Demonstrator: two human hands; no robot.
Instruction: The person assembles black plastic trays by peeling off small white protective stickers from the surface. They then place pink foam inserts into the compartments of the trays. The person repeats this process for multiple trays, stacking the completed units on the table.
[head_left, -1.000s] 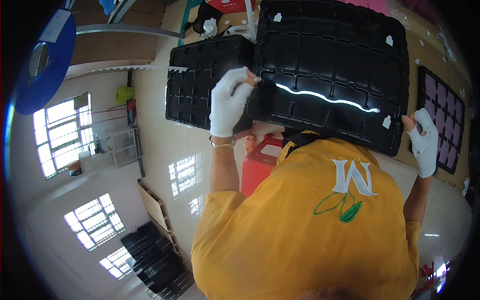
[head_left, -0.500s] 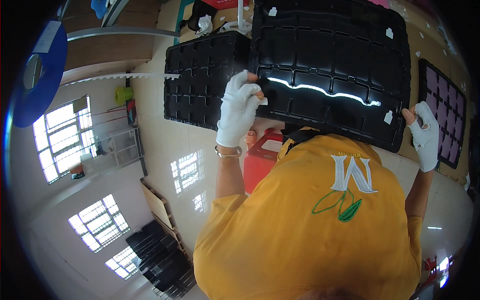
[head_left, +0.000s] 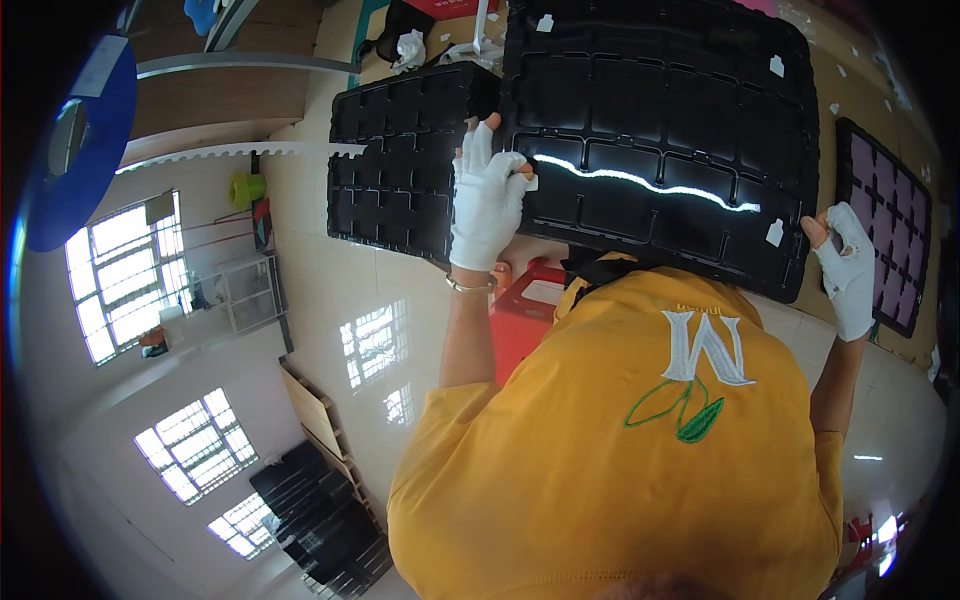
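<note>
A large black plastic tray (head_left: 660, 125) with a ribbed grid lies before me. Small white bottle-shaped tags (head_left: 775, 233) sit near three of its corners. My left hand (head_left: 488, 205), in a white fingerless glove, is at its near left corner. Its fingers stretch forward along the left edge, and the thumb rests at a small white piece (head_left: 532, 184), partly hidden. At the near right edge my right hand (head_left: 848, 268), gloved likewise, has its thumb on the rim; its other fingers are curled and partly hidden.
A smaller black gridded tray (head_left: 390, 165) adjoins on the left. A tray with purple compartments (head_left: 885, 225) lies to the right on brown board. A red stool (head_left: 515, 325) stands by my left side. A pale toothed strip (head_left: 250, 149) and blue disc (head_left: 85, 140) are at far left.
My left hand has moved slightly forward and right. Its fingers have gone from curled to stretched out, with the thumb still at the white piece. The right hand has barely moved.
</note>
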